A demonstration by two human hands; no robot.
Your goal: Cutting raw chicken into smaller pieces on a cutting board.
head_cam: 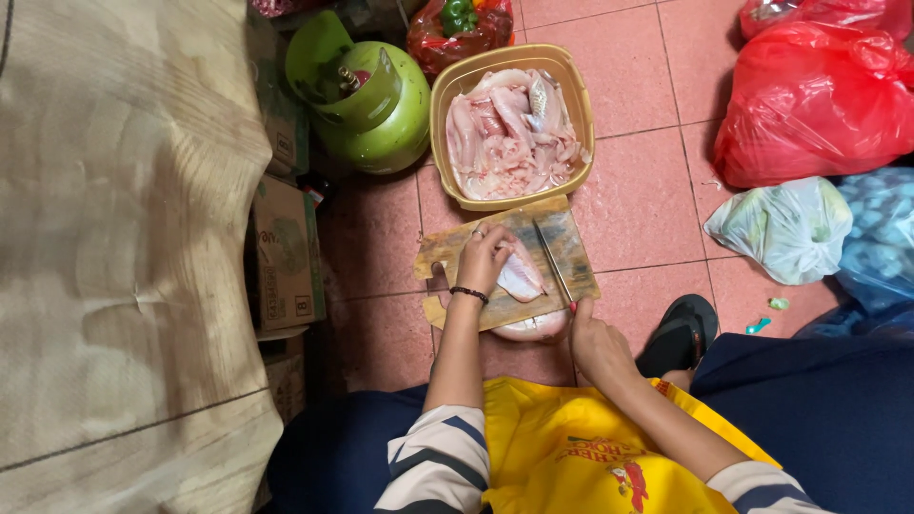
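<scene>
Hands at centre: the left hand (484, 259) presses flat on a pale pink fish fillet (521, 276) lying on a worn wooden cutting board (571, 249) on the tiled floor (647, 190), while the right hand (595, 343) is closed around a knife (552, 262) just beside the fillet. Left of the board stands a green gas cylinder (376, 105); beyond it, touching, a tan basin (446, 114) of fillets; right, red bags (809, 105) and a black sandal (678, 333).

1. Left hand (483, 257) is pressing down on a fish fillet (521, 276) lying on the wooden cutting board (571, 249).
2. Right hand (595, 343) is gripping a knife (552, 262), blade lying over the board.
3. Tan basin (444, 105) of raw fillets is sitting just beyond the board, beside a green gas cylinder (381, 124).
</scene>
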